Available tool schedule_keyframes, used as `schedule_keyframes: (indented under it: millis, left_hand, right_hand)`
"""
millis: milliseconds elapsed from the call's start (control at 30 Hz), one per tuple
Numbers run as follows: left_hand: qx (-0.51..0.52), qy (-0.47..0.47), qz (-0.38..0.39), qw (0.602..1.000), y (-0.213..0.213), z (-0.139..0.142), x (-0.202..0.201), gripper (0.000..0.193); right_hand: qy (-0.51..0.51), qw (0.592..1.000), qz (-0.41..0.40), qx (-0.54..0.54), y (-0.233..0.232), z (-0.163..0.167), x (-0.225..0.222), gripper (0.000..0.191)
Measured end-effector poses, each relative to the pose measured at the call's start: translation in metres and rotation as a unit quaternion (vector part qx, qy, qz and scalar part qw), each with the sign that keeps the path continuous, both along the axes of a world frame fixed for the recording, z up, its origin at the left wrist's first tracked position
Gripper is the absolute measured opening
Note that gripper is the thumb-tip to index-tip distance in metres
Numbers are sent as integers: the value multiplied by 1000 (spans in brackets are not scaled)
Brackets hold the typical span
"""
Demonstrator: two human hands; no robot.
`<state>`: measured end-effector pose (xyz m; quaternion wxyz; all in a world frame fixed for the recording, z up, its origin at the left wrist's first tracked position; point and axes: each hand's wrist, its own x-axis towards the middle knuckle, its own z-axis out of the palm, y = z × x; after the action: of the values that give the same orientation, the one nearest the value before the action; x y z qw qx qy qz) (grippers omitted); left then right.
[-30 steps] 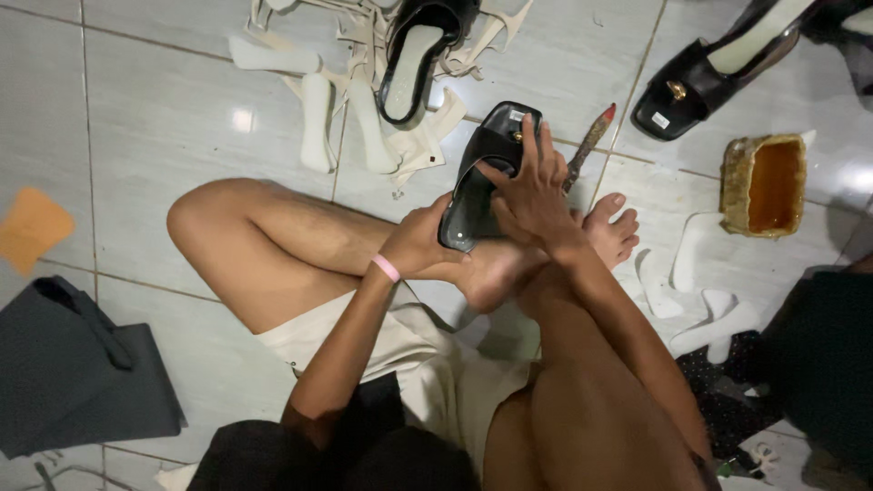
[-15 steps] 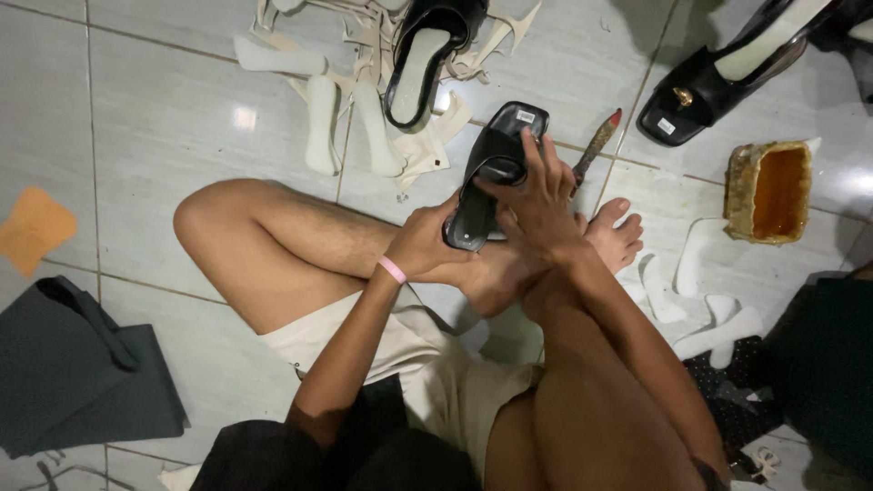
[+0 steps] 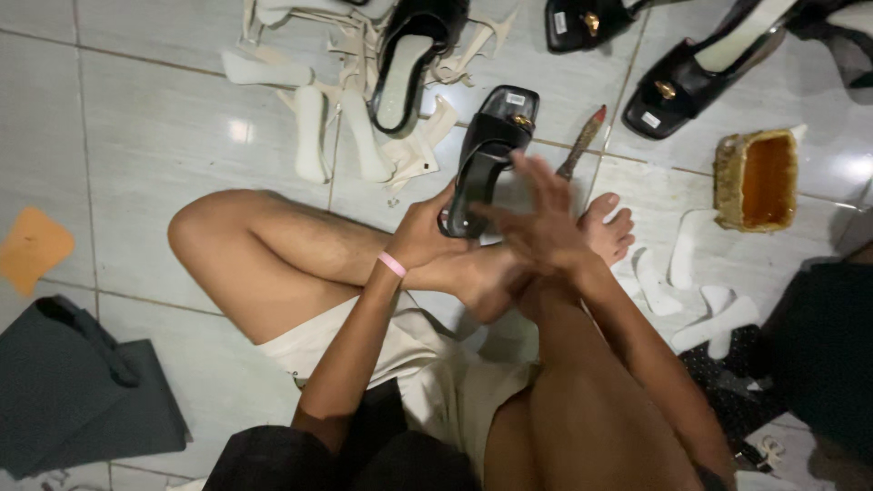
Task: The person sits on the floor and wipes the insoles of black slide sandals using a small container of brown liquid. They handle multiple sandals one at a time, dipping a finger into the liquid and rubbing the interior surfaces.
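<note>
Left hand [image 3: 420, 238] grasps the black sandal [image 3: 486, 156]; right hand [image 3: 536, 223], fingers spread, has lifted off it toward 4 o'clock

We wear cream fabric shorts [image 3: 436, 373] and a black short-sleeved top [image 3: 300, 459]. A thin pink band [image 3: 392, 265] circles the wrist of our left hand [image 3: 420, 235]. Our right hand [image 3: 544, 225], forearms, legs and feet are bare.
</note>
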<state>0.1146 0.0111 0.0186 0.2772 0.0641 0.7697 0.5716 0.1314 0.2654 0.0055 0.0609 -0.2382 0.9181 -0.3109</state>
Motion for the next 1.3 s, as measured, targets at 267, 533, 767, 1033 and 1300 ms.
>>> schedule_keyframes:
  millis: [267,533,767,1033,1300]
  left_hand:
    - [117,48,16,992,17,-26,-10,100]
    - [4,86,-9,996,25,-28,-8,97]
    - [37,77,-6,996,28,-20,-11,94]
    - [54,69,1,996,28,-23,-10,94]
    - [46,73,0,996,28,-27,-10,95]
  right_hand:
    - [49,858,-509,57,158,0,66,38]
    - [-67,830,-519,192,232,-5,68,48]
    - [-84,838,-488,230,228,2,56,51]
    - [10,814,-559,159,238,0,85,60]
    - [-27,807,-574,136,244,-5,93,58]
